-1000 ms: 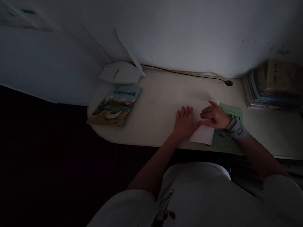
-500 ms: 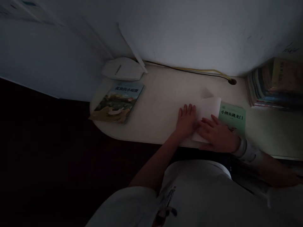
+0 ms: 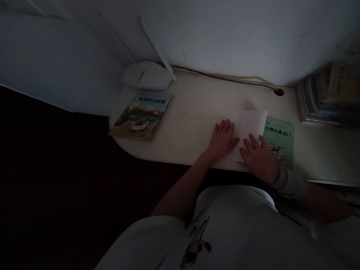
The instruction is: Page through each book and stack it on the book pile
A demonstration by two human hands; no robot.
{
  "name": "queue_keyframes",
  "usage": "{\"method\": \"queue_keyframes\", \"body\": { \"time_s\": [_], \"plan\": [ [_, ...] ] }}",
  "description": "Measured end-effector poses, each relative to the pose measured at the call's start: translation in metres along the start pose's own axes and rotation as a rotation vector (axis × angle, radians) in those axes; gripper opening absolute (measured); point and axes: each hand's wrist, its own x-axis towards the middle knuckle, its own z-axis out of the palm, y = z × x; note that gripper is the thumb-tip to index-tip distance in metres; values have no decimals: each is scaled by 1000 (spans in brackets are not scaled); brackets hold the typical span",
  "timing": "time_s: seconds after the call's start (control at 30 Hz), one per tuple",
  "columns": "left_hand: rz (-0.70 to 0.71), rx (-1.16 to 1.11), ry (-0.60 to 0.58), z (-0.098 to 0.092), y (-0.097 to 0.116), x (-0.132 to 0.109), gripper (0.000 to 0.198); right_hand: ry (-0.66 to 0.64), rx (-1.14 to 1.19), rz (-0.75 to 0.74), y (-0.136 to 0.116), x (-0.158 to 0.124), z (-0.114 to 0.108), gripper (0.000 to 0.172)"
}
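A folded sheet of white paper (image 3: 251, 122) lies on the pale desk, its right side overlapping a green book (image 3: 282, 139). My left hand (image 3: 222, 140) rests flat with fingers spread beside the paper's left edge, the thumb reaching onto or against it. Across the paper's lower right part lies my right hand (image 3: 260, 157), fingers apart and pressing down. The wrist and palm of that hand cover a lower corner of the green book. Any paper beneath the right palm is hidden.
On the left of the desk (image 3: 191, 112) lies another picture book (image 3: 142, 116), in front of a white router (image 3: 147, 76) with upright antennas. A stack of books (image 3: 323, 101) stands at the right. Cables (image 3: 236, 77) run along the wall into a desk hole (image 3: 279, 92).
My right hand has drawn back toward the lower right, its fingers now pointing more up the paper. My left hand has turned slightly, thumb out. The whole view has shifted a little.
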Motion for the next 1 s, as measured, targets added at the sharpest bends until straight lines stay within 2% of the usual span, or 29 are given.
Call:
{"method": "queue_keyframes", "body": {
  "time_s": [0.2,0.37,0.53,0.67,0.8,0.87,1.0],
  "plan": [
    [0,-8,26,2,1,1,56,40,121,-61,9,-4,11,30],
    [-8,-49,42,0,1,1,48,14,154,-116,13,-5,18,52],
    [-59,-167,95,0,-3,1,42,18,172,-154,11,-6,21,60],
    [-65,-236,168,3,-5,0,42,91,341,-186,29,-1,15,51],
    [-30,-187,164,5,-4,-2,41,175,363,35,61,25,12,44],
    [-26,-166,154,5,-3,-3,40,135,312,75,73,39,14,45],
    [-34,-176,169,7,-4,-4,39,21,206,-23,82,50,23,35]
  ]
}}
